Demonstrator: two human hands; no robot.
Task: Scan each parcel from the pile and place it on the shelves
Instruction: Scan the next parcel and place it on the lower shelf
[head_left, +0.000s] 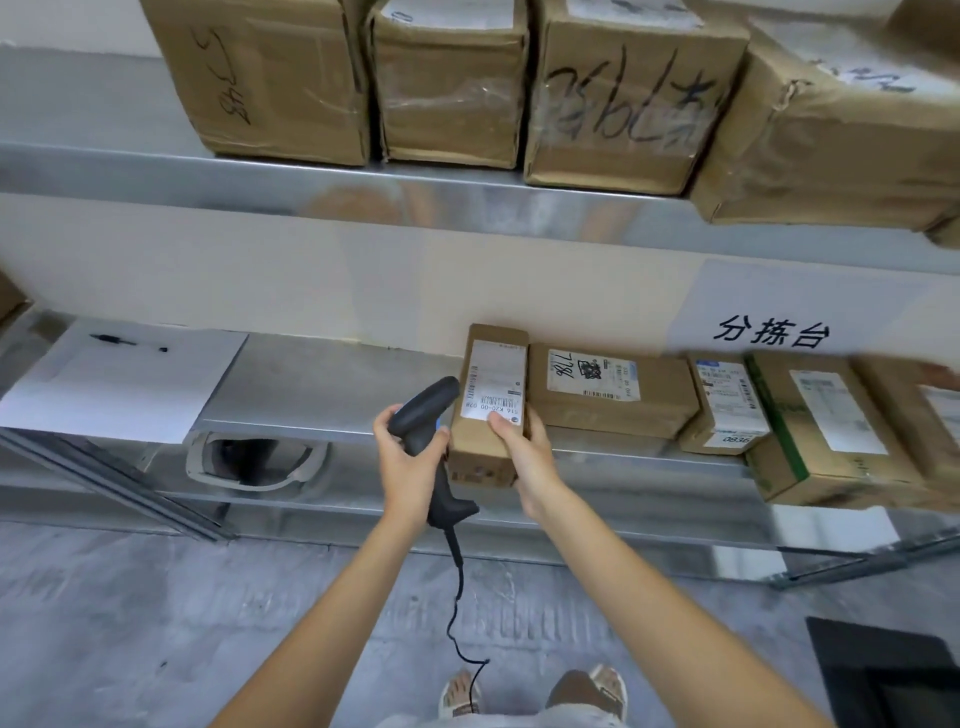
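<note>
My right hand (524, 457) grips the near end of a small brown parcel (485, 447), thumb on its white barcode label. The parcel's far end reaches over the lower metal shelf (322, 384). My left hand (410, 462) holds a black handheld scanner (423, 410) by its grip, its head pointing at the parcel's label. The scanner's cable (457, 597) hangs down toward the floor. Beside the held parcel, several labelled parcels lie on the lower shelf, the nearest (608, 389) marked 786.
The upper shelf (208, 176) carries several large cardboard boxes (280, 78). A white sheet (124, 379) with a pen (127, 343) lies on the lower shelf at left. A paper sign (774, 322) hangs at right. A black object (888, 675) sits on the floor at lower right.
</note>
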